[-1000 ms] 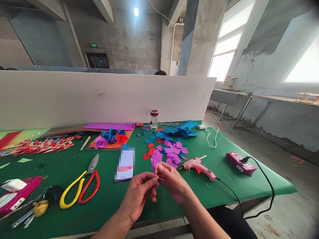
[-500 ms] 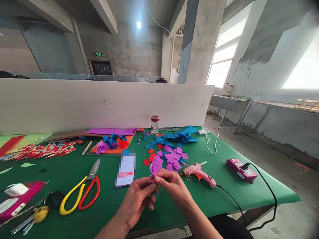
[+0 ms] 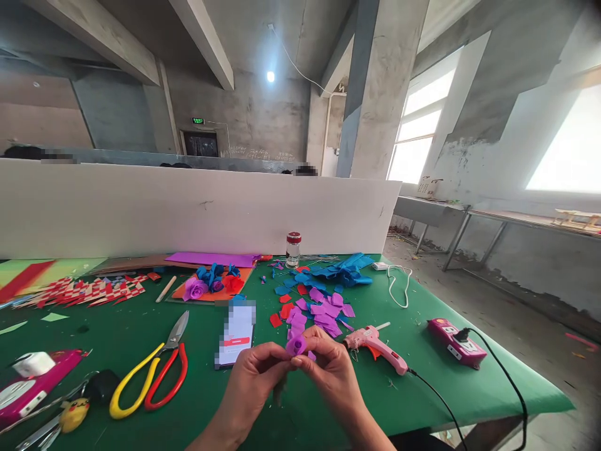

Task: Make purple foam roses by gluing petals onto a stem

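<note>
Purp flower (image 3: 296,344), grn table (image 3: 413,335), red/wht checked strips (image 3: 94,290), pink glue gun (image 3: 384,352)

Purple flower (image 3: 296,344) partly hidden, power strip (image 3: 49,378) cropped

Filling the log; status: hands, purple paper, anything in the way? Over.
Left hand and right hand pinching rolled purple paper. Glue gun close on the right, not between hands.

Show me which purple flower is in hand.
The rolled purple flower pinched between the left hand and right hand; the other purple flowers lie on the orange sheet.
</note>
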Demonstrator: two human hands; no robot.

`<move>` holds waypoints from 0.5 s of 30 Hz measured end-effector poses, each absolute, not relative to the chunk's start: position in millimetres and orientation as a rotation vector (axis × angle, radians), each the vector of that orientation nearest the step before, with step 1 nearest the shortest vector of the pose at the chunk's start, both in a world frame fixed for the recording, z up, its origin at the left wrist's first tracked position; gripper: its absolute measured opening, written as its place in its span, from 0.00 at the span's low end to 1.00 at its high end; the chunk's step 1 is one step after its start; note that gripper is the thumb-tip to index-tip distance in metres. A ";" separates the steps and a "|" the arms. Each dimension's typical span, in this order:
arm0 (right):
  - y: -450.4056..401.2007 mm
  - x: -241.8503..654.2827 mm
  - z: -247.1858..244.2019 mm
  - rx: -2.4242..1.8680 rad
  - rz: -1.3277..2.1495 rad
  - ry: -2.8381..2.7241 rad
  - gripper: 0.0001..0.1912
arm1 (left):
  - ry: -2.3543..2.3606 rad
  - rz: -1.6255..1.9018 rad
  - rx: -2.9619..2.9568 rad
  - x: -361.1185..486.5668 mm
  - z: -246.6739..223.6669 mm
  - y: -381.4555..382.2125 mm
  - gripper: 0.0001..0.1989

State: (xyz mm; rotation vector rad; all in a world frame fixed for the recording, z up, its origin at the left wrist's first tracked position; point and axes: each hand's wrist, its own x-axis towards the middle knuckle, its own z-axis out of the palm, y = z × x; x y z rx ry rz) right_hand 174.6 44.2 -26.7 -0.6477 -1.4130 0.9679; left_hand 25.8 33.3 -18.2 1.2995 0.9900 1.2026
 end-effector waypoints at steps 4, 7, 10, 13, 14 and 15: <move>44.8 173.4 -27.9 -0.619 1.055 -1.337 0.04 | 1.027 1.143 1.353 25.3 -18.5 31.9 0.14; 46.8 176.1 -28.5 -0.631 1.215 -1.241 0.07 | 1.022 1.007 1.462 16.7 -11.5 33.3 0.14; 48.6 179.1 -31.0 -0.702 1.435 -1.158 0.10 | 1.083 1.269 1.725 -1.6 3.6 36.9 0.07; 48.2 178.4 -35.9 -0.739 1.598 -1.152 0.12 | 0.904 1.304 2.167 -20.7 19.3 39.8 0.07; 47.5 177.3 -37.4 -0.739 1.628 -1.169 0.12 | 0.832 1.234 2.273 -25.5 23.3 40.3 0.09; 46.8 176.1 -38.6 -0.738 1.648 -1.189 0.12 | 0.807 1.178 2.355 -29.1 26.4 40.6 0.11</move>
